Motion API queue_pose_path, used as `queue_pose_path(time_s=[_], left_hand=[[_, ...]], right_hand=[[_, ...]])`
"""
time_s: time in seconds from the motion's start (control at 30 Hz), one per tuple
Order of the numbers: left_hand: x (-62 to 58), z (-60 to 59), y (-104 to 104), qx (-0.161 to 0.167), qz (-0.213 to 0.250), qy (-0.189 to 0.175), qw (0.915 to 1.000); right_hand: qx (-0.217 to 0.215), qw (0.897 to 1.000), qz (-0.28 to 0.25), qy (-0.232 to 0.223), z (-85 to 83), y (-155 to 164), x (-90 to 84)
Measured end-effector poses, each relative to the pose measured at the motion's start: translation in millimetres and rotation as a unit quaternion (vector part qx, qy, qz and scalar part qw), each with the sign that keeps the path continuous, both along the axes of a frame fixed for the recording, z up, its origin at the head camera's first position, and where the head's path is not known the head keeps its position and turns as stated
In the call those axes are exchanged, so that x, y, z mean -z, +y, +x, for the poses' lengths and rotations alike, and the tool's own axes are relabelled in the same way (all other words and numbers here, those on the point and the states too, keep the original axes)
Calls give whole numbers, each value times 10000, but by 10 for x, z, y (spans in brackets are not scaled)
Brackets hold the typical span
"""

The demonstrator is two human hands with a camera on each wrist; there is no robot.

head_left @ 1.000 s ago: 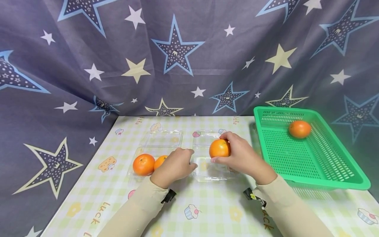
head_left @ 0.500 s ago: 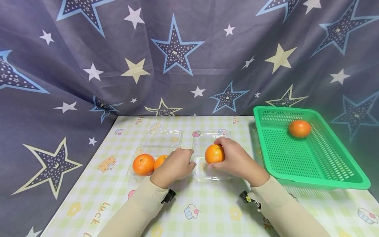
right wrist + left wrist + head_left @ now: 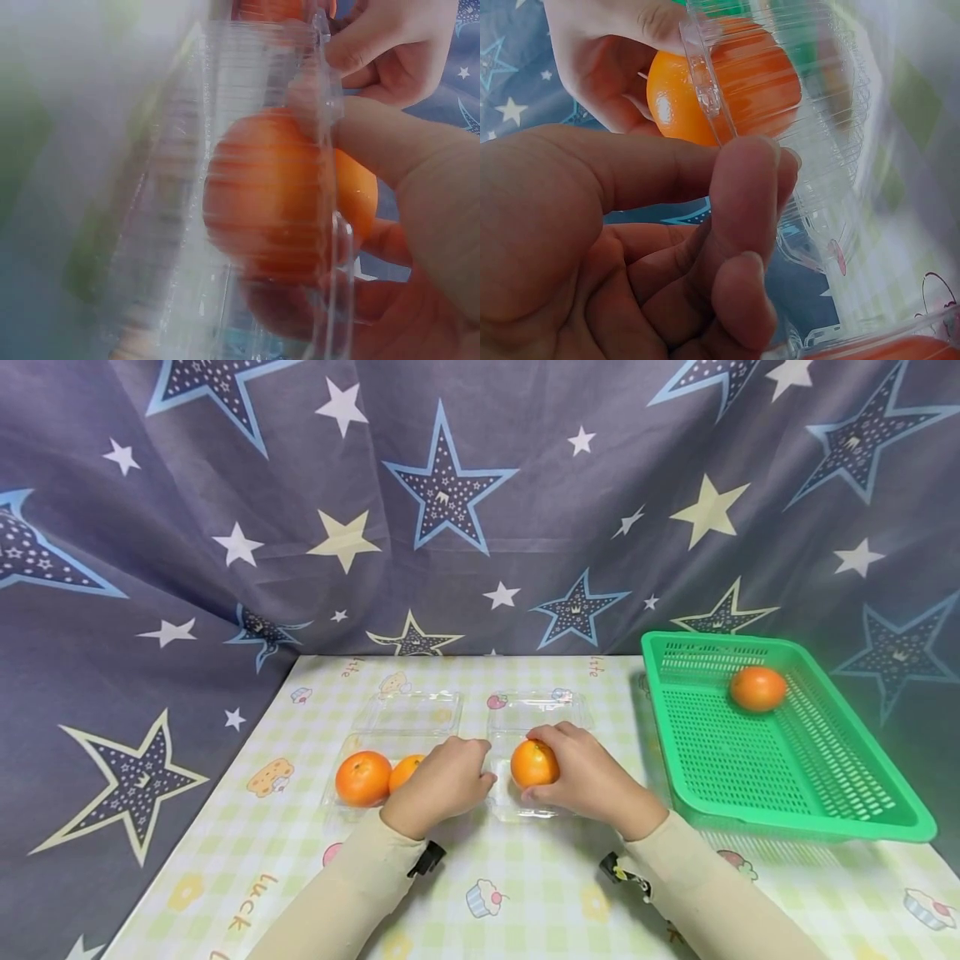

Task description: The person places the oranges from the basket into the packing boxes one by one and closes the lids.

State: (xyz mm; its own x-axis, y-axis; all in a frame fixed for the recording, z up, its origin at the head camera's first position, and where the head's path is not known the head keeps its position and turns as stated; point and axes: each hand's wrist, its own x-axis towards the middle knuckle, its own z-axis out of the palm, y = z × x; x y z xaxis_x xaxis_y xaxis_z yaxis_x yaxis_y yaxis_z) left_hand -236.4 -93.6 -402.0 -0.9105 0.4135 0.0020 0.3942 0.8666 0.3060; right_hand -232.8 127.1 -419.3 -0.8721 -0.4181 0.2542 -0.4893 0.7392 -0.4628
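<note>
My right hand (image 3: 583, 770) grips an orange (image 3: 534, 763) and holds it low inside the open clear plastic box (image 3: 525, 806) at the middle of the table. The right wrist view shows this orange (image 3: 277, 195) through the ribbed clear wall (image 3: 187, 187), with my fingers (image 3: 420, 187) curled round it. My left hand (image 3: 448, 778) pinches the left rim of that box. In the left wrist view its fingers (image 3: 742, 202) curl at the rim (image 3: 705, 90), close to the orange (image 3: 735, 82). A second clear box (image 3: 352, 806) to the left holds two oranges (image 3: 363, 777).
A green plastic basket (image 3: 787, 777) stands at the right with one orange (image 3: 757, 687) near its far end. Both boxes' lids (image 3: 411, 710) lie open toward the back. A star-patterned cloth (image 3: 450, 527) hangs behind the checked tablecloth (image 3: 525, 893).
My right hand has carried the orange down and leftward into the middle box. The left hand has stayed at the box's rim.
</note>
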Motion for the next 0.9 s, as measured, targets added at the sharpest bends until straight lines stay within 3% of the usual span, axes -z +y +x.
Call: queue_pose_path(time_s=[0.9], left_hand=[[-27,22,7,-37,-33,-30,10000]], right_hand=[[-36,9994,-108,-333,-3,-79,81]])
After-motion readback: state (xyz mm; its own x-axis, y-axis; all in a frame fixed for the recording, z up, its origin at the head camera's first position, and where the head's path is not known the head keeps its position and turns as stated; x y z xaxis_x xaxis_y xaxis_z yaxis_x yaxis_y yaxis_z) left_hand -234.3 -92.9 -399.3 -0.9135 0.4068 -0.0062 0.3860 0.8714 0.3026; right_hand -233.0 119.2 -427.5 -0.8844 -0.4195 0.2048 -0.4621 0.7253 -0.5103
